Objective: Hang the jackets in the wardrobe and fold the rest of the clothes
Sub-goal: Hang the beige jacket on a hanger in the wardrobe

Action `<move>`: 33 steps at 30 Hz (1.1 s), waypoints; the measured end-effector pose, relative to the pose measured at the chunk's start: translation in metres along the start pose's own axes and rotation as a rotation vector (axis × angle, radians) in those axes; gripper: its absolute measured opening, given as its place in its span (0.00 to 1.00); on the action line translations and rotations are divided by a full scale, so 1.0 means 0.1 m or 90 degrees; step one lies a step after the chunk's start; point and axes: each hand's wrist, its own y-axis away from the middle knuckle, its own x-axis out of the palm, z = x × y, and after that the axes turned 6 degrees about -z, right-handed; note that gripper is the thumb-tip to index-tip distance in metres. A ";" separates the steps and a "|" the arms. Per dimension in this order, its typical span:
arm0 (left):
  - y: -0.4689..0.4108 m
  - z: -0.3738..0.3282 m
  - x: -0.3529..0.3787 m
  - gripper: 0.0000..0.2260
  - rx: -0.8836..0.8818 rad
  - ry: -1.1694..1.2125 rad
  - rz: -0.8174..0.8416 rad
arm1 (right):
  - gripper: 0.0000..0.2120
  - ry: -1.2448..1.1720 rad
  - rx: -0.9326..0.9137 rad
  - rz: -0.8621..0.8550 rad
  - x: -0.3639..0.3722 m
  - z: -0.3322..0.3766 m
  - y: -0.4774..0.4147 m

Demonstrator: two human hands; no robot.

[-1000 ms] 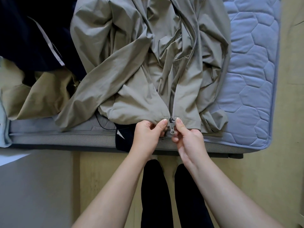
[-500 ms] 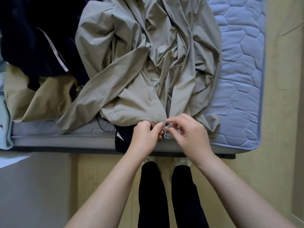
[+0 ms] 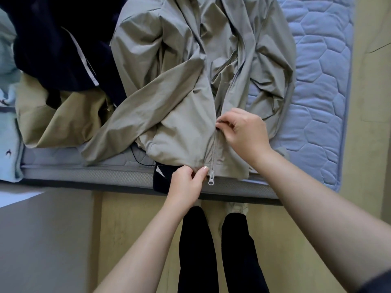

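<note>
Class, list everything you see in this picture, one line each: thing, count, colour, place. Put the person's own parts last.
jacket: one, grey-beige, crumpled on the mattress
zip: one, pale grey, on the jacket front, closed near the hem
navy garment: one, dark navy, upper left on the mattress
tan garment: one, tan, left of the jacket
pale blue cloth: one, pale blue, far left edge
black cloth: one, black, under the jacket hem
mattress: one, lilac-blue, quilted, under the clothes
floor: one, pale wood, beside the mattress
legs: two, black trousers, standing at the mattress edge
left hand: one, pinches the jacket hem beside the zip
right hand: one, pinches the zip higher up
</note>
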 end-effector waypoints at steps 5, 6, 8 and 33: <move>-0.08 -0.21 -0.17 0.18 -0.248 0.005 0.265 | 0.04 -0.021 -0.002 0.015 -0.03 0.03 0.00; -0.11 -0.27 -0.27 0.18 -0.227 -0.066 0.255 | 0.04 -0.027 -0.006 0.022 -0.05 0.03 0.01; -0.17 -0.40 -0.44 0.17 -0.065 -0.276 0.073 | 0.03 -0.049 -0.006 0.035 -0.10 0.04 0.00; -0.63 -0.69 0.02 0.10 0.172 -0.152 -0.154 | 0.04 -0.056 0.020 0.049 -0.06 0.17 -0.62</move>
